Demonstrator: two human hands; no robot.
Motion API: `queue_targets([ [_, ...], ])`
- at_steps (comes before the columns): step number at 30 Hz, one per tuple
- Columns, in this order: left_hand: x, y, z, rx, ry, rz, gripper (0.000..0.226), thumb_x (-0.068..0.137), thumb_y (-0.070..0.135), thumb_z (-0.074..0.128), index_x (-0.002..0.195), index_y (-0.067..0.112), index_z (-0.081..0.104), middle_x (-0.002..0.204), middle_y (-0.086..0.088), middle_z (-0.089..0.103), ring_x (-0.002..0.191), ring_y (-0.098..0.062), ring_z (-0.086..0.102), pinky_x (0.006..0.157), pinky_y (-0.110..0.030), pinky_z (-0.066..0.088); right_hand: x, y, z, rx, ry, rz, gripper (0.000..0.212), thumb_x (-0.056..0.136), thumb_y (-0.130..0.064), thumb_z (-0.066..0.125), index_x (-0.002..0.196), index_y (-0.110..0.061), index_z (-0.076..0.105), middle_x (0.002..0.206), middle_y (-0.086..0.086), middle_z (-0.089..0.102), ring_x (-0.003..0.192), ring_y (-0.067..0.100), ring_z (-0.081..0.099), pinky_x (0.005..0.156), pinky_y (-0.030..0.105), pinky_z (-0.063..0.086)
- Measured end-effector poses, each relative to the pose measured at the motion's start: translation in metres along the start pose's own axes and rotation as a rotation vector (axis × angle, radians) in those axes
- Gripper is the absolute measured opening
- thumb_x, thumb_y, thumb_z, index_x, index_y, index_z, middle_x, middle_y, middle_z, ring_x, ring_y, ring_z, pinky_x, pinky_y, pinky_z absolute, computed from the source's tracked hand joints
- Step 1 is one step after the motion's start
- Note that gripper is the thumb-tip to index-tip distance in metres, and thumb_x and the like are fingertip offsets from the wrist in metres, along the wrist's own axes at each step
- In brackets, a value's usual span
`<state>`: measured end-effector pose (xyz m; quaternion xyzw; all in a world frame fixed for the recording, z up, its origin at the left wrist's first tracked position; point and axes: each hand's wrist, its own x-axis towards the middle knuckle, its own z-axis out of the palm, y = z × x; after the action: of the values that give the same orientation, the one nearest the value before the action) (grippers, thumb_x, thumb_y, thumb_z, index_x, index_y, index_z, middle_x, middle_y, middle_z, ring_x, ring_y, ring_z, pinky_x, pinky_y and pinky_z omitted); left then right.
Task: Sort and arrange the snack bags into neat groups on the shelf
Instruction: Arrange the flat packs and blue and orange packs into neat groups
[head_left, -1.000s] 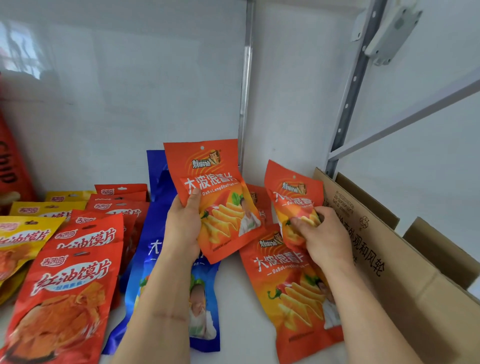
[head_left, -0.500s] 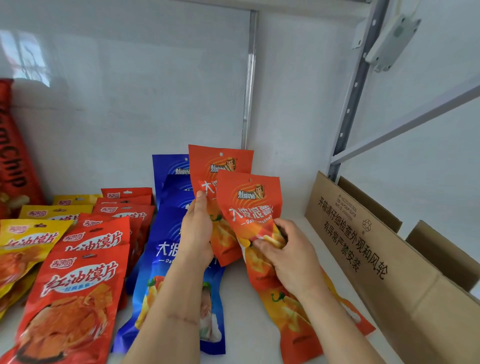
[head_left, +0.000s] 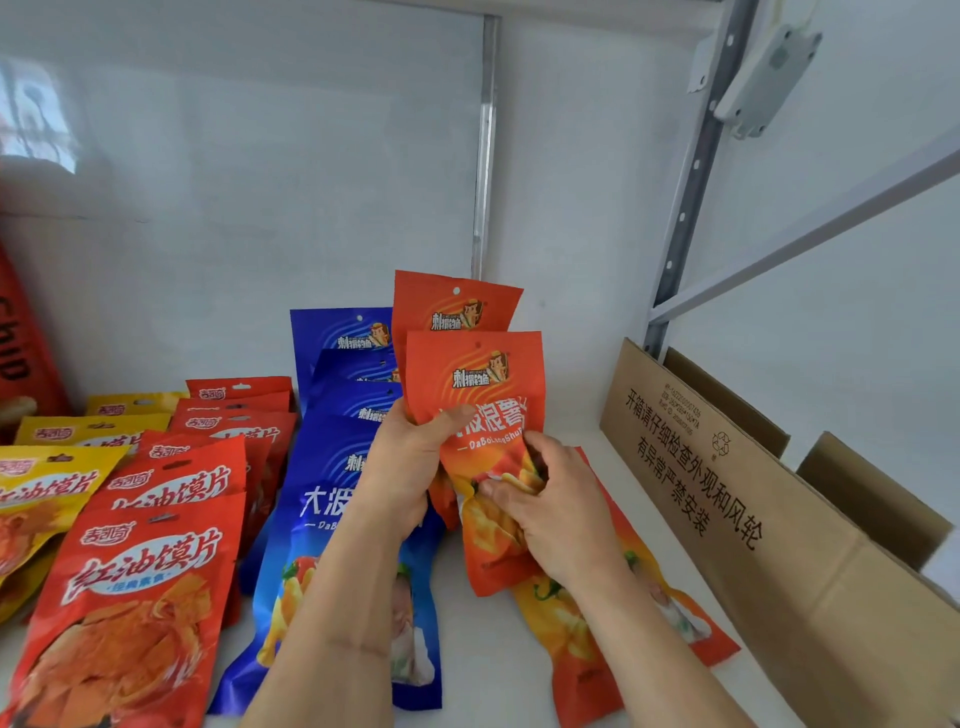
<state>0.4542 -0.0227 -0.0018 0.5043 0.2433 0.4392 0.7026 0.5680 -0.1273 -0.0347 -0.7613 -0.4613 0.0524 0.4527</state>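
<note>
Left hand (head_left: 402, 473) and right hand (head_left: 558, 512) both grip the front orange potato-chip bag (head_left: 475, 395); a second orange bag (head_left: 452, 306) stands behind it, blue bags (head_left: 337, 447) left of the hands.

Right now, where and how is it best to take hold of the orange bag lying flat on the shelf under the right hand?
Probably its near bottom edge, from the front. The orange bag lying flat points that end toward the person; its far end is hidden under the right hand and the held orange bags.
</note>
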Motion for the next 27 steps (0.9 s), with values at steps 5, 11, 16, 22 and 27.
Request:
queue_targets([
  [5,0.005,-0.001,-0.007,-0.006,0.066,-0.034,0.018,0.094,0.012,0.068,0.112,0.012,0.066,0.098,-0.008,0.079,0.085,-0.025,0.077,0.066,-0.039,0.062,-0.005,0.007,-0.017,0.192,0.019,0.063,0.03,0.082,-0.054,0.068,0.107,-0.045,0.054,0.096,-0.018,0.063,0.089,-0.007,0.06,0.08,0.015,0.048],
  [11,0.007,0.003,-0.013,-0.065,0.132,-0.023,0.016,0.095,0.014,0.067,0.111,0.015,0.066,0.094,-0.006,0.079,0.082,-0.025,0.077,0.067,-0.039,0.062,-0.01,0.04,-0.04,-0.236,0.081,0.341,0.065,0.089,-0.067,0.044,0.137,-0.022,0.047,0.127,-0.001,0.059,0.121,0.022,0.053,0.095,0.038,0.044],
  [16,0.005,0.005,-0.016,-0.054,0.178,0.027,0.012,0.095,0.017,0.068,0.107,0.019,0.068,0.091,-0.004,0.079,0.081,-0.023,0.077,0.067,-0.039,0.062,-0.019,0.047,-0.038,-0.567,-0.038,0.443,0.08,0.083,-0.081,0.032,0.134,-0.021,0.046,0.135,0.007,0.053,0.125,0.03,0.046,0.098,0.042,0.038],
  [22,0.005,0.008,-0.018,-0.092,0.233,0.065,0.009,0.095,0.017,0.068,0.104,0.02,0.066,0.097,-0.005,0.077,0.084,-0.024,0.076,0.069,-0.038,0.061,-0.015,0.052,-0.045,-0.39,0.047,0.457,0.062,0.087,-0.067,0.052,0.126,-0.019,0.053,0.121,0.003,0.064,0.113,0.027,0.06,0.08,0.035,0.045],
  [27,0.007,0.01,-0.023,-0.119,0.268,0.105,0.011,0.096,0.02,0.067,0.107,0.024,0.066,0.1,-0.002,0.077,0.087,-0.024,0.076,0.07,-0.039,0.06,-0.011,0.057,-0.057,-0.162,0.234,0.378,0.034,0.089,-0.053,0.061,0.101,-0.021,0.062,0.099,0.001,0.071,0.095,0.028,0.065,0.074,0.033,0.047],
])
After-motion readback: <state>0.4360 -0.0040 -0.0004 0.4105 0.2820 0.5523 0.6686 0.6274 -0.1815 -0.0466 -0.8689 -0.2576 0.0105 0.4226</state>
